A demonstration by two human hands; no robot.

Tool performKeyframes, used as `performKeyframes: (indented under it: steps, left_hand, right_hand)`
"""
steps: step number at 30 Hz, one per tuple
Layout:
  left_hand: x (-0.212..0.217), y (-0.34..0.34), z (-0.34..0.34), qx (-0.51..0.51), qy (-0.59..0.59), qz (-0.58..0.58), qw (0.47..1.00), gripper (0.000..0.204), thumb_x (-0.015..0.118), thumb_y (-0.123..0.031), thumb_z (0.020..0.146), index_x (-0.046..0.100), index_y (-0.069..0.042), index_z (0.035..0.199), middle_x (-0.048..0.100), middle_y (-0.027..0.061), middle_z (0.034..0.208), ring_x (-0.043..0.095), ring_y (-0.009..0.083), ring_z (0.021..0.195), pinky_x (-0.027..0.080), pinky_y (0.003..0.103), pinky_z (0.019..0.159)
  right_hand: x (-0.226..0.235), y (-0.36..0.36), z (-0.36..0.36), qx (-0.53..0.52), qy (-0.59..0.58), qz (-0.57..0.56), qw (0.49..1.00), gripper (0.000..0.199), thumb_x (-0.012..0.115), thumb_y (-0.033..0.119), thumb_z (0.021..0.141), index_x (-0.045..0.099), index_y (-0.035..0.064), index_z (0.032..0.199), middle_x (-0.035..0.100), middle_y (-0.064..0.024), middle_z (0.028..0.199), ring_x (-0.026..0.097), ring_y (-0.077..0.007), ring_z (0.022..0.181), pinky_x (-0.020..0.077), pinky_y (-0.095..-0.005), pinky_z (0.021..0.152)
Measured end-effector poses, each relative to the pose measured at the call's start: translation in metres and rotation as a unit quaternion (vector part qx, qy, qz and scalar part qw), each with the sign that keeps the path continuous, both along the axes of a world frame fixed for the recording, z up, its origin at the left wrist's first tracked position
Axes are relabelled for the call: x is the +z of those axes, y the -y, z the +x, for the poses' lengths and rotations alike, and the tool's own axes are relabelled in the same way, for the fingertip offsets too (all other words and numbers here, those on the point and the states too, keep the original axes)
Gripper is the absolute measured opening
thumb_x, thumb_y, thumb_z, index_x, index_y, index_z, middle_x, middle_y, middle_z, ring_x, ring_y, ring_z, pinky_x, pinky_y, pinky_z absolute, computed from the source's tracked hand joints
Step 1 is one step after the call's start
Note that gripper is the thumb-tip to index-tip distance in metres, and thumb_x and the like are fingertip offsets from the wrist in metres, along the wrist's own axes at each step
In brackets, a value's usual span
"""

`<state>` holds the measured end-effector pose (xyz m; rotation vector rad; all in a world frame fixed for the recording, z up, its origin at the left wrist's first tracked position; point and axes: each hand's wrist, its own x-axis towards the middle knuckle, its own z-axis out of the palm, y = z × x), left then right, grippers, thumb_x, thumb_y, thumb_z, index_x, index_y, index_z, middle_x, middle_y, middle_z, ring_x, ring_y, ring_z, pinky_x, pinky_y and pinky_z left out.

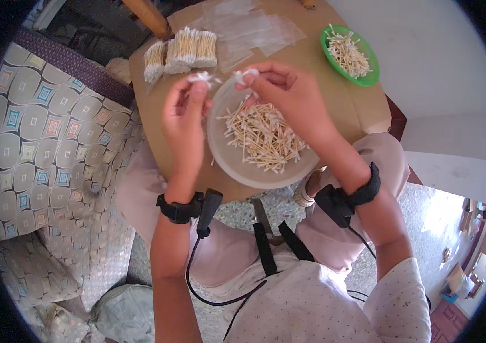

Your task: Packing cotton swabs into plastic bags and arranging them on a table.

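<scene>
Over the far left rim of a wide pale bowl (259, 184), my two hands are raised side by side. My left hand (187, 108) is closed, with white cotton tips (200, 78) showing at its thumb and fingertips. Another white cotton clump (246, 76) is pinched by my right hand (288, 94); the sticks in both grips are mostly hidden. Loose cotton swabs (263, 137) with wooden sticks lie crisscrossed in the bowl beneath my right hand.
Bundles of cotton swabs (191, 48) stand at the back left of the brown board (334, 108). Beside them lie clear plastic bags (254, 31). A green bowl (375, 71) with more swabs sits at the far right. Patterned cloth-covered furniture (43, 143) is at my left.
</scene>
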<state>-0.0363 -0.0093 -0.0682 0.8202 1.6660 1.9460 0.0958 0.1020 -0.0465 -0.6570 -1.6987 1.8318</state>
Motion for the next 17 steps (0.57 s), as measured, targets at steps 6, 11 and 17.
performKeyframes:
  steps: [6,11,17]
  left_hand:
    - [0.005,0.001,0.002,-0.058,-0.006,-0.011,0.998,0.016,0.064,-0.016,0.091,0.063,-0.004,0.102,0.059,-0.0001,0.089,0.058,0.0101,0.089,0.046,0.023,0.079]
    - [0.0,-0.003,0.004,-0.111,-0.106,-0.001,0.988,0.022,0.067,-0.005,0.085,0.064,-0.002,0.106,0.055,0.0022,0.108,0.056,0.0076,0.084,0.045,0.021,0.075]
    - [0.0,0.0,0.006,-0.095,-0.01,-0.05,0.994,0.024,0.065,-0.004,0.087,0.064,-0.005,0.111,0.054,0.006,0.115,0.058,0.0094,0.09,0.048,0.024,0.08]
  right_hand:
    - [-0.01,-0.004,-0.001,0.013,-0.033,-0.043,0.998,0.023,0.063,0.015,0.091,0.064,-0.0023,0.105,0.07,-0.0079,0.09,0.064,-0.0111,0.071,0.0511,-0.0225,0.065]
    - [-0.019,0.0,-0.003,0.047,-0.049,-0.111,0.992,0.027,0.064,0.017,0.091,0.064,-0.0012,0.11,0.068,-0.005,0.093,0.063,-0.0088,0.071,0.0504,-0.0213,0.064]
    - [-0.018,0.002,-0.005,0.073,-0.029,-0.103,0.992,0.031,0.063,0.021,0.092,0.063,-0.0009,0.113,0.068,-0.0057,0.094,0.064,-0.0093,0.072,0.0498,-0.0197,0.064]
